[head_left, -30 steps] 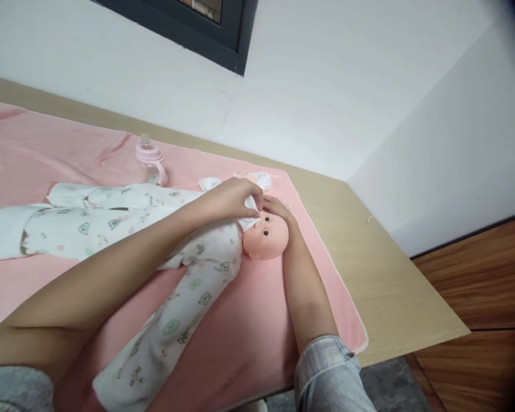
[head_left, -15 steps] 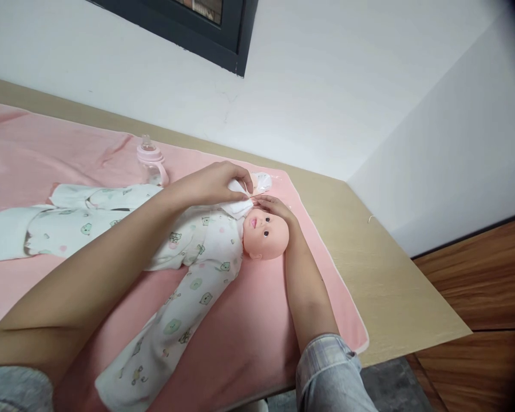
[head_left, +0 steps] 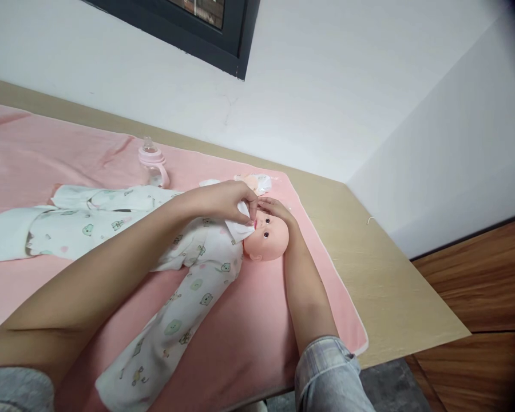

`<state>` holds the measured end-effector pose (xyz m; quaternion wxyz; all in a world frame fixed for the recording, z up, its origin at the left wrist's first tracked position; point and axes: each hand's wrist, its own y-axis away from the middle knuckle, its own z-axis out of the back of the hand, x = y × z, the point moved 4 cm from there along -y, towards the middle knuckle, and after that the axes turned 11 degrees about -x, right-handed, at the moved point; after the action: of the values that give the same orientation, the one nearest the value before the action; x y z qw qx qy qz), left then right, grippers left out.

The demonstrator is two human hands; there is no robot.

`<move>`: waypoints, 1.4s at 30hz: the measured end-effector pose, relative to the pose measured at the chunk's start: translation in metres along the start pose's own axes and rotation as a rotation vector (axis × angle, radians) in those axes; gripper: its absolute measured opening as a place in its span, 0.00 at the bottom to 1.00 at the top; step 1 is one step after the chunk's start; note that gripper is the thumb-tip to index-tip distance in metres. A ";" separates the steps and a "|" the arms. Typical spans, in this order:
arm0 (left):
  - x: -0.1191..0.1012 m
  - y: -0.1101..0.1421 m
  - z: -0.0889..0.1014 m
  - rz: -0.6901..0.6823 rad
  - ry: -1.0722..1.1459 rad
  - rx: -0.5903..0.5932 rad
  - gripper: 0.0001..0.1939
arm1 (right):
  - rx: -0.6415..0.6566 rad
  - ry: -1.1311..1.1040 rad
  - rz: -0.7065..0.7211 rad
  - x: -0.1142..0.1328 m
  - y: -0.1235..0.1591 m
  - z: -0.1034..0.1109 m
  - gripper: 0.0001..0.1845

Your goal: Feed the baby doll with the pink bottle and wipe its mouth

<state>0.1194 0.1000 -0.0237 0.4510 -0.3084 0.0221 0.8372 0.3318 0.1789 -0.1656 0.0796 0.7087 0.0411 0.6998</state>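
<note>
A baby doll (head_left: pixel 268 237) in a white printed sleepsuit (head_left: pixel 184 286) lies on a pink mat (head_left: pixel 249 320), head toward the right. My left hand (head_left: pixel 225 200) is closed on a small white wipe (head_left: pixel 239 224) and presses it against the doll's mouth and chin. My right hand (head_left: pixel 277 209) rests on the far side of the doll's head with its fingers laid against the face. It holds nothing.
A pink baby bottle (head_left: pixel 153 166) stands on the mat behind the doll. A second printed garment (head_left: pixel 47 226) lies spread at the left. A small plastic packet (head_left: pixel 260 182) sits near the mat's far corner. The wooden table (head_left: pixel 386 286) ends at the right above a wood floor.
My left hand with the wipe first lifted toward the doll's far shoulder, then came back down onto the doll's mouth. My right hand stayed on the head.
</note>
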 end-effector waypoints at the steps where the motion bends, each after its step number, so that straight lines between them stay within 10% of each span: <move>1: 0.000 -0.001 -0.002 0.008 -0.017 -0.004 0.07 | 0.009 -0.008 0.004 -0.002 -0.003 0.001 0.07; 42: 0.012 -0.012 -0.011 -0.008 -0.105 -0.225 0.05 | -0.031 -0.032 -0.013 0.000 0.003 -0.001 0.08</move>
<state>0.1293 0.1126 -0.0365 0.4175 -0.3131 -0.0970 0.8475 0.3311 0.1761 -0.1646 0.0958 0.7181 0.0336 0.6885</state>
